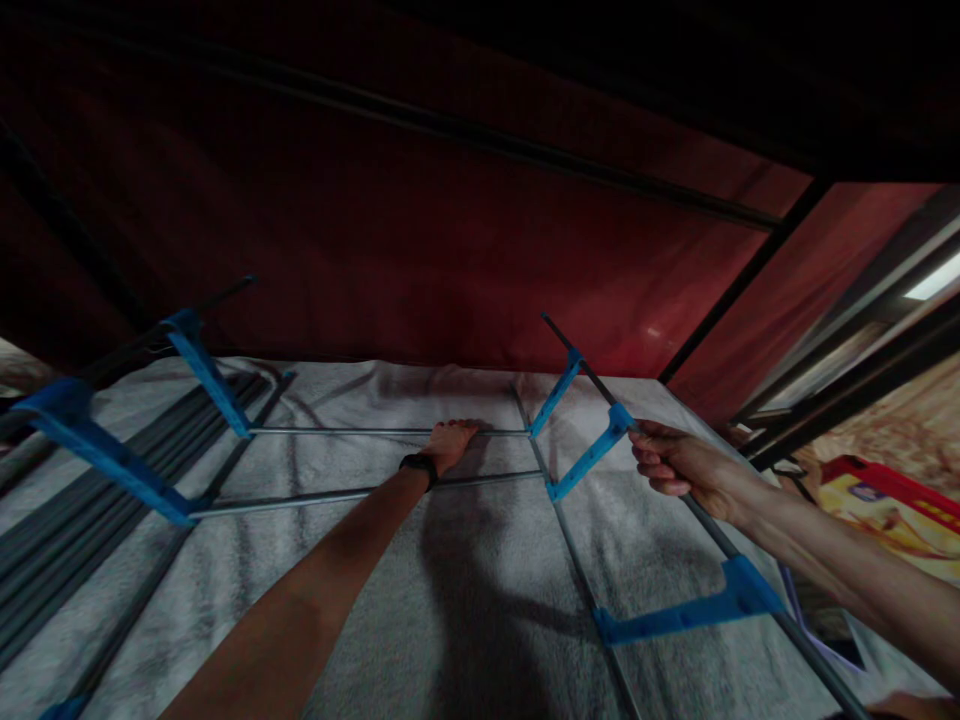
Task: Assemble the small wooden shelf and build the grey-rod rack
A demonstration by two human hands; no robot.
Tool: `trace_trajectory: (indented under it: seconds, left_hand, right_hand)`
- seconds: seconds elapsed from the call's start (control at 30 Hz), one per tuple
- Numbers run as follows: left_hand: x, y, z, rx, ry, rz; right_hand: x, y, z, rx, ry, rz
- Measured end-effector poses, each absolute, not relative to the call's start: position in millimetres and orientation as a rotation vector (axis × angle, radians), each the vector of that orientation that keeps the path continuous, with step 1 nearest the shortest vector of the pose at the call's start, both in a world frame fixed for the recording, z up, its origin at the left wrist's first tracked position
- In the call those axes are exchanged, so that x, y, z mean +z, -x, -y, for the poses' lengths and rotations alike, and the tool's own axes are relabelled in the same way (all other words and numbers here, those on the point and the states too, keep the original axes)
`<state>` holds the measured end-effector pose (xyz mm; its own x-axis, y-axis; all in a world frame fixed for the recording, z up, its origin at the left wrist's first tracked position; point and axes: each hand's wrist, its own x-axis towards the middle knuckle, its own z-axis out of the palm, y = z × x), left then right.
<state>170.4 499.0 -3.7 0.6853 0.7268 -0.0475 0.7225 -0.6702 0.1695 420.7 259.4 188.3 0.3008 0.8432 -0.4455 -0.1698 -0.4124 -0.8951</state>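
A frame of grey metal tubes joined by blue plastic brackets lies before me on a grey cloth. My left hand (pixel 452 443), with a dark band on its wrist, is closed over the far cross tube (pixel 352 432). Nearer to me runs a second cross tube (pixel 292 500), partly behind my left forearm. My right hand (pixel 682 468) is wrapped round the raised right side tube (pixel 712 530), just below a blue bracket (pixel 592 455). Another blue bracket (pixel 690 612) joins that tube to the lower one. On the left, two blue brackets (pixel 112 455) stand tilted up.
Several loose grey tubes (pixel 112 500) lie bundled at the left on the cloth (pixel 360 620). A dark red fabric wall (pixel 420 250) with dark bars rises behind. To the right is a red and yellow package (pixel 892 515).
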Motion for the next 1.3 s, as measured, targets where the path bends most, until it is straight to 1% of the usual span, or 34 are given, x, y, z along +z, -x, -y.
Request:
trace_trajectory:
  seconds: [0.17, 0.33, 0.43, 0.53, 0.6, 0.67, 0.83, 1.0, 1.3]
  left_hand:
    - [-6.3, -168.4, -504.7, 0.061, -2.695, -1.146]
    - [-13.9, -172.0, -497.4, 0.185, -2.730, -1.131]
    - [-22.2, -178.3, -473.2, 0.259, -2.760, -0.997]
    - [-30.9, -187.4, -440.8, 0.229, -2.715, -0.809]
    - [-34.0, -194.6, -423.1, 0.201, -2.693, -0.810]
    - [-33.6, -201.7, -412.8, 0.168, -2.692, -0.859]
    - [-23.3, -210.0, -409.2, 0.117, -2.644, -0.805]
    - [-16.5, -206.6, -402.9, 0.110, -2.554, -0.768]
    - [-14.4, -200.0, -388.1, 0.093, -2.628, -0.658]
  right_hand:
    - [184.8, -424.0, -251.7, 1.360, 1.560, 0.646]
    - [180.6, -439.4, -246.4, 1.293, 1.587, 0.664]
    - [174.9, -444.7, -246.3, 1.223, 1.662, 0.705]
    - [165.7, -448.2, -252.9, 1.098, 1.804, 0.832]
    - [160.3, -450.8, -261.4, 0.979, 1.899, 0.905]
    - [156.9, -453.2, -271.0, 0.923, 1.900, 0.902]
    - [156.4, -452.2, -283.9, 0.985, 1.739, 0.810]
    - [159.7, -446.6, -286.8, 0.981, 1.753, 0.801]
    - [160.3, -445.2, -296.5, 1.016, 1.738, 0.790]
